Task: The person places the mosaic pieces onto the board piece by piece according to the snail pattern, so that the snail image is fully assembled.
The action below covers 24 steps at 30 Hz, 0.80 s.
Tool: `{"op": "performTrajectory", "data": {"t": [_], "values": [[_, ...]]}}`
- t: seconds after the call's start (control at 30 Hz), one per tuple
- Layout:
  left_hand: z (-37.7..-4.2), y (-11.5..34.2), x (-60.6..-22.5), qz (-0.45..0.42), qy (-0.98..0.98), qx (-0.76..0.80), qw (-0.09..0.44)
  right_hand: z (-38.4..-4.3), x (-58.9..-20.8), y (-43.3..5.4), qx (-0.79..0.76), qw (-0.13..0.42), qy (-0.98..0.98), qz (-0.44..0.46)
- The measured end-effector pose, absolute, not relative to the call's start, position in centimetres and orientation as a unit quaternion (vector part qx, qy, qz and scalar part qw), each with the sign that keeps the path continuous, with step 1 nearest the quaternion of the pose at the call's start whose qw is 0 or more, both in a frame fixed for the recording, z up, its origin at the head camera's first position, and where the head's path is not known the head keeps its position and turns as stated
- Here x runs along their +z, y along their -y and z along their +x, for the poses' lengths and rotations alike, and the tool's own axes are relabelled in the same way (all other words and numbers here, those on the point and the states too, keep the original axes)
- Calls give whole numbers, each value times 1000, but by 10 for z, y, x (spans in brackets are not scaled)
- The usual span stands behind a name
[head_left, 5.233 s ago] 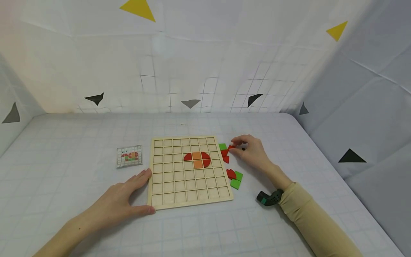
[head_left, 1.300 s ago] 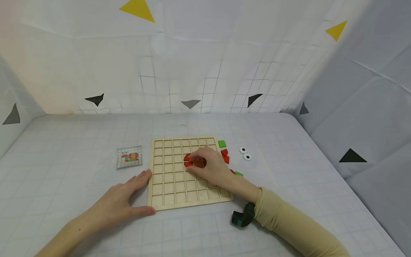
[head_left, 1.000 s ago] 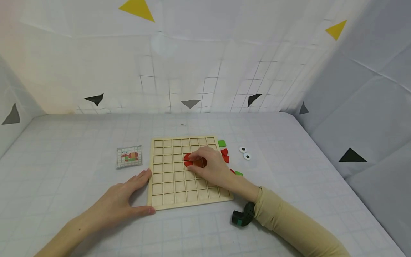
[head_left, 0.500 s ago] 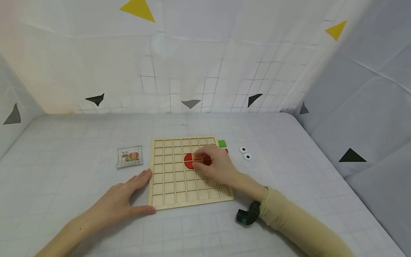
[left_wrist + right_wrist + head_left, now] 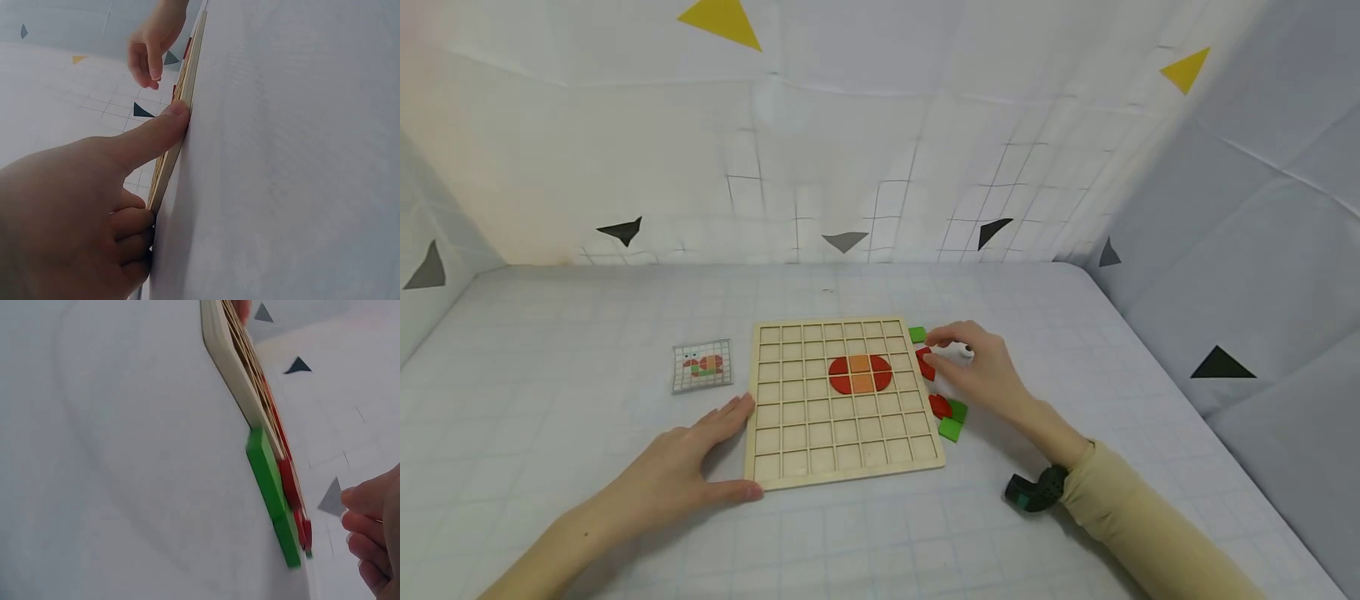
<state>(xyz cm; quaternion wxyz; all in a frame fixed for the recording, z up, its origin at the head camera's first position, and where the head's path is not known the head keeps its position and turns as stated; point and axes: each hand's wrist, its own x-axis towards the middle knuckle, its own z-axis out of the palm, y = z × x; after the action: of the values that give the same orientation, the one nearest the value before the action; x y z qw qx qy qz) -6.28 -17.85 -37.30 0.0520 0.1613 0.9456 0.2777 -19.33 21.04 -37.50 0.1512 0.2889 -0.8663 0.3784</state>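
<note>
A wooden grid board (image 5: 795, 439) lies on the table, holding red quarter-circle pieces (image 5: 838, 384) around two orange squares (image 5: 861, 382) in a rounded shape. My left hand (image 5: 681, 454) rests against the board's left edge, thumb at the near corner, fingers extended. My right hand (image 5: 985, 371) hovers right of the board over loose red pieces (image 5: 927, 371), thumb and index finger apart. In the right wrist view nothing shows between the right hand's fingertips (image 5: 347, 499). One white eye disc (image 5: 967, 351) peeks out behind the right hand.
A small picture card (image 5: 702, 366) with a coloured figure lies left of the board. By the board's right edge are a green square (image 5: 917, 334), more green squares (image 5: 951, 429) and a red piece (image 5: 940, 406). Sheeted walls stand behind and to the right.
My right hand has left the board and moved right to the loose pieces. Compared with 5.2 s ago, another red quarter-circle sits at the shape's lower left. My left hand stays put.
</note>
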Motion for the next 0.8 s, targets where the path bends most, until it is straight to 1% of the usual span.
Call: {"op": "performTrajectory", "data": {"t": [0.1,0.23,0.43,0.8], "values": [[-63,178,-373,159,-946,276,53,-193,-376,-221,373,141,880,257],[-63,178,-372,158,-946,276,53,-192,-379,-229,363,123,893,238],[-63,178,-372,159,-947,273,53,-194,-382,-231,342,114,905,227],[-62,179,-372,157,-948,272,57,-197,-384,-228,355,90,902,228]]}}
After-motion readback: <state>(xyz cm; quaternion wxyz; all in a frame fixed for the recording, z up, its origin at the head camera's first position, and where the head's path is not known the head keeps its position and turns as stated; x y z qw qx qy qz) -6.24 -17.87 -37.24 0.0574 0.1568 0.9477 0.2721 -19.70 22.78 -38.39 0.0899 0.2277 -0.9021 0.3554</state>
